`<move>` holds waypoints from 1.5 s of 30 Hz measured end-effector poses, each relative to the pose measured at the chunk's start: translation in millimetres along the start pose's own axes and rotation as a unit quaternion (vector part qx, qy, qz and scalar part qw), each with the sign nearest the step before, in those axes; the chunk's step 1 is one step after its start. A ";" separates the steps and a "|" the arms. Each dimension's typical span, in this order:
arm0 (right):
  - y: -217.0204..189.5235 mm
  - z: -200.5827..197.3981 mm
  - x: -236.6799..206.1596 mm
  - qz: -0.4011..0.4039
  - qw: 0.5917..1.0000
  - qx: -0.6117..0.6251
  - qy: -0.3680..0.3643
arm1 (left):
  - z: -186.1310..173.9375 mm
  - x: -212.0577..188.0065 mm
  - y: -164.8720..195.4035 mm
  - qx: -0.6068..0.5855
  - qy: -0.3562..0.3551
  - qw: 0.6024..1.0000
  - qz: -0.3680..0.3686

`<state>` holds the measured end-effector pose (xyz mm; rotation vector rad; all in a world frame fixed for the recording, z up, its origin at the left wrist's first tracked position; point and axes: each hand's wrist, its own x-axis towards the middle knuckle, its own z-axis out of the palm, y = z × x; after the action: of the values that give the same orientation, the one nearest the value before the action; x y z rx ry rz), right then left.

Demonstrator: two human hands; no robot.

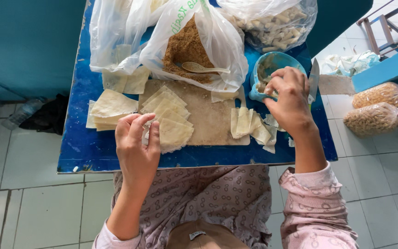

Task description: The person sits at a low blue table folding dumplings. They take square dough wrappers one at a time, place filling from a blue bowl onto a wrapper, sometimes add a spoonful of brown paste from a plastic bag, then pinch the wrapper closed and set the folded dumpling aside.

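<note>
My left hand [137, 145] rests curled at the near end of a fanned row of pale square wrappers [169, 117] on a worn wooden board [208, 117], its fingertips touching the nearest wrapper. My right hand [291, 99] reaches into a small blue bowl [272, 64] at the right, fingers pinched together inside it; what they hold is hidden. Folded wrapper pieces [249, 124] lie by the board's right edge, under that wrist.
A blue table [84, 147] carries a clear bag of brown crumbly filling [187, 48] with a spoon [201, 69], a bag of rolled pieces [275, 23], more wrapper stacks [111, 108] and a knife [313, 80]. Two filled bags [376, 108] sit on the tiled floor at right.
</note>
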<state>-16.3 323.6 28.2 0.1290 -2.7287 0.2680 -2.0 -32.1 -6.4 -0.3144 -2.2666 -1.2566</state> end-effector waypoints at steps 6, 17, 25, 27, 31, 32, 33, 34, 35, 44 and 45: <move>-43.0 -26.2 -2.2 -0.008 0.991 0.130 0.036 | -3.9 -5.0 1.5 -0.032 0.020 0.999 -0.006; -146.5 35.4 15.3 -0.257 0.924 0.175 -0.224 | -10.1 -17.8 -2.2 0.075 -0.028 0.995 0.053; -143.5 13.2 0.5 -0.300 0.917 -0.220 -0.140 | -10.2 -17.8 -2.1 0.074 -0.038 0.995 0.054; -145.1 14.6 -0.6 -0.335 0.928 -0.130 -0.101 | -10.6 -18.2 -1.4 0.073 -0.041 0.995 0.052; -146.7 25.2 4.6 -0.341 0.925 -0.146 -0.079 | -10.6 -17.3 -0.9 0.071 -0.041 0.995 0.052; -143.0 24.2 6.7 -0.351 0.914 -0.198 -0.053 | -11.1 -17.6 -0.5 0.070 -0.043 0.995 0.051; -139.1 23.4 9.1 -0.360 0.899 -0.249 -0.026 | -11.6 -17.3 -0.6 0.068 -0.045 0.995 0.051; -135.5 22.4 10.9 -0.331 0.922 -0.195 -0.056 | -11.8 -16.8 -0.5 0.066 -0.046 0.995 0.051; -131.5 21.3 13.7 -0.301 0.939 -0.142 -0.084 | -12.2 -16.1 -0.6 0.060 -0.050 0.996 0.047; -134.8 48.4 32.1 -0.251 0.942 0.085 -0.204 | -5.0 0.4 -5.5 0.088 -0.083 0.992 0.024; -134.4 47.0 30.6 -0.256 0.942 0.027 -0.214 | -4.1 1.0 -6.4 0.089 -0.085 0.992 0.024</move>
<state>-44.9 181.1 20.3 1.0005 -2.9729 0.1771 -4.2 -39.1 -8.6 -0.4208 -2.4796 -1.0301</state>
